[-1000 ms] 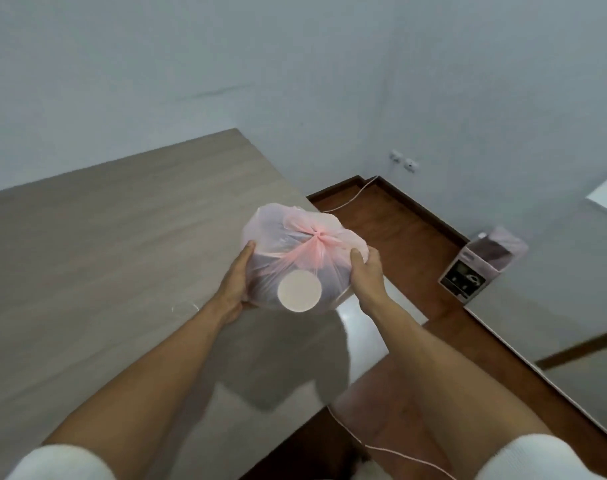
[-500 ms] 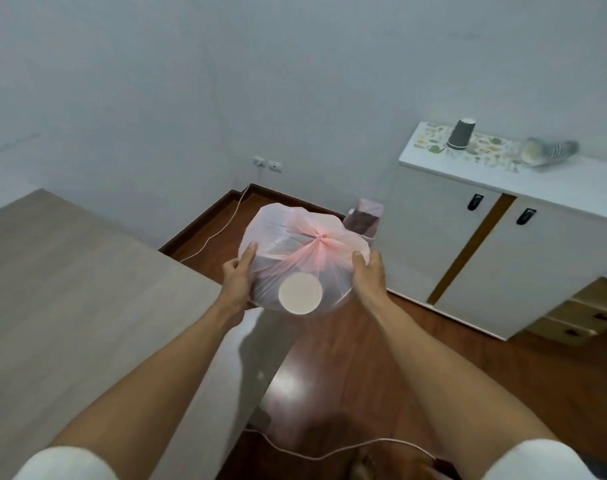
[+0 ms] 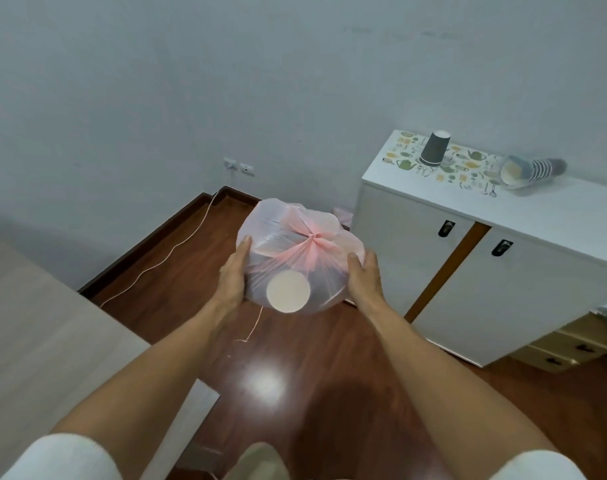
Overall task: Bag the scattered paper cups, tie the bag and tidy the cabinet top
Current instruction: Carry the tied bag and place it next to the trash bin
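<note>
I hold a tied, translucent pink bag [image 3: 295, 244] in the air over the wooden floor, knot on top, and the round bottom of a paper cup [image 3: 288, 292] shows through its near side. My left hand [image 3: 232, 275] cups the bag's left side and my right hand [image 3: 364, 278] its right side, fingers wrapped behind it. To the right stands the white cabinet [image 3: 554, 209]. On its top a grey paper cup [image 3: 434, 148] stands upside down on a patterned mat [image 3: 468, 168], and a stack of striped cups [image 3: 530, 169] lies on its side.
A light wooden table [image 3: 52, 341] fills the lower left. A thin cable [image 3: 177, 251] runs across the dark floor from a wall socket [image 3: 239, 166]. Low wooden drawers [image 3: 572, 344] sit right of the cabinet.
The view has swung right, away from the table and towards the cabinet. The bag, held in both hands as before, has come off the table and now hangs over the floor.
</note>
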`<control>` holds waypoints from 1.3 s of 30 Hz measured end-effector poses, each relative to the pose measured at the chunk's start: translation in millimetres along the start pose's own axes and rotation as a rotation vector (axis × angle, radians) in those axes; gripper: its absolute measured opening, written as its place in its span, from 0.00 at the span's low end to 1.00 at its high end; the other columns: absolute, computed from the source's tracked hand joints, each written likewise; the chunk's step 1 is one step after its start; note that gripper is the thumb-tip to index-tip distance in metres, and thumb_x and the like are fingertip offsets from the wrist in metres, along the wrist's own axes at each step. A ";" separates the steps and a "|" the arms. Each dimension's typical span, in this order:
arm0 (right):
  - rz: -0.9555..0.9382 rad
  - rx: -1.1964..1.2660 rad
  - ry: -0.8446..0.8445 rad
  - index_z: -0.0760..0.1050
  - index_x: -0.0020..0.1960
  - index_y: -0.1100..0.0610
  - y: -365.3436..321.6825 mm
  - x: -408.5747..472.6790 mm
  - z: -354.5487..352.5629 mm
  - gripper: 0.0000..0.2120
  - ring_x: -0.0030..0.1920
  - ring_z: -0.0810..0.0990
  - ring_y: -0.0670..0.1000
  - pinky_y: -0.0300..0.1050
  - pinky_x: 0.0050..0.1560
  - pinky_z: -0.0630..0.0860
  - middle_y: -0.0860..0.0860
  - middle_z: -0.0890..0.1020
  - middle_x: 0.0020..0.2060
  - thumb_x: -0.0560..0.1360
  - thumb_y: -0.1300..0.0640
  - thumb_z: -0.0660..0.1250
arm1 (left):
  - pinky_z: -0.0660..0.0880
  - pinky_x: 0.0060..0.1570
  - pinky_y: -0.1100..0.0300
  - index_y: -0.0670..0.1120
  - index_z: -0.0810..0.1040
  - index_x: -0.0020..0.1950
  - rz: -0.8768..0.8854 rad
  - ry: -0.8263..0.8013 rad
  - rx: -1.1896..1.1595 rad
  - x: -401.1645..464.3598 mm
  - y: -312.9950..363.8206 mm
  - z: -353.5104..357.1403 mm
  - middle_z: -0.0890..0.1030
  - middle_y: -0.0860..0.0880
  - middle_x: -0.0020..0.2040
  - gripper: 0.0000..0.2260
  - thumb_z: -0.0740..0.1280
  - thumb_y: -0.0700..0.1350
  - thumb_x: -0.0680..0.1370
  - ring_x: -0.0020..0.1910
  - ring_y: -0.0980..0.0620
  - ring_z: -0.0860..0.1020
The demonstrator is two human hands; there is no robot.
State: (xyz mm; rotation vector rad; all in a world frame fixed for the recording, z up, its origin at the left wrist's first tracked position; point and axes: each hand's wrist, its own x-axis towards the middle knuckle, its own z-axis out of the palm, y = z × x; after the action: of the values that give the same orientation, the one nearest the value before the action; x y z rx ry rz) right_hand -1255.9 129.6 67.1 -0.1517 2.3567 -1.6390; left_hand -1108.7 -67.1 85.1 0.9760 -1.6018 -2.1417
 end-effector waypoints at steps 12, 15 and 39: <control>0.125 0.201 -0.043 0.74 0.58 0.53 -20.5 179.7 93.4 0.13 0.51 0.76 0.52 0.46 0.49 0.73 0.49 0.79 0.50 0.78 0.61 0.56 | 0.83 0.53 0.44 0.46 0.69 0.65 0.070 0.207 0.034 210.0 17.7 -2.3 0.78 0.46 0.59 0.33 0.69 0.69 0.72 0.56 0.45 0.82; 0.203 0.145 -0.070 0.75 0.61 0.52 -24.7 241.1 133.5 0.16 0.56 0.78 0.56 0.53 0.58 0.75 0.52 0.80 0.54 0.76 0.58 0.57 | 0.82 0.54 0.44 0.49 0.70 0.63 0.021 0.193 0.068 277.3 29.5 -6.3 0.79 0.47 0.58 0.25 0.65 0.66 0.77 0.55 0.45 0.82; 0.470 0.165 -0.089 0.68 0.69 0.51 220.7 600.4 390.3 0.19 0.52 0.78 0.55 0.52 0.60 0.76 0.54 0.78 0.56 0.78 0.61 0.57 | 0.76 0.42 0.58 0.44 0.71 0.68 -0.206 0.406 0.147 743.1 -212.0 -20.4 0.77 0.47 0.58 0.17 0.64 0.51 0.82 0.48 0.55 0.77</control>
State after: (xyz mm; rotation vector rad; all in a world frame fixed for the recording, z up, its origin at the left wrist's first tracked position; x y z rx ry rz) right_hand -1709.8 -286.2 -360.3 0.3292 1.9822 -1.5395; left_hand -1601.5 -453.1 -368.3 1.5675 -1.5209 -1.8038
